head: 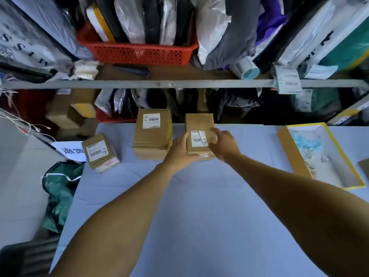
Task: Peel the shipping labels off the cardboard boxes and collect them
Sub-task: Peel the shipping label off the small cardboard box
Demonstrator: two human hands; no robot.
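Three cardboard boxes stand on the pale blue table. The right box [198, 123] carries a white shipping label [196, 138] on its top. My left hand [179, 150] grips this box at its near left corner. My right hand [224, 144] lies over the box's right side, fingers curled at the label's right edge, which looks slightly lifted. The middle box [152, 136] is taller, with a label [151, 120] on top. The left box [99, 151] sits at the table's corner, its label [95, 150] flat.
An open yellow-edged carton [290, 152] with pale blue scraps inside lies at the right of the table [199, 216]. Behind it runs a grey shelf rail [159, 83] with a red basket [137, 52] and packed parcels. A green bag [60, 188] sits on the floor left.
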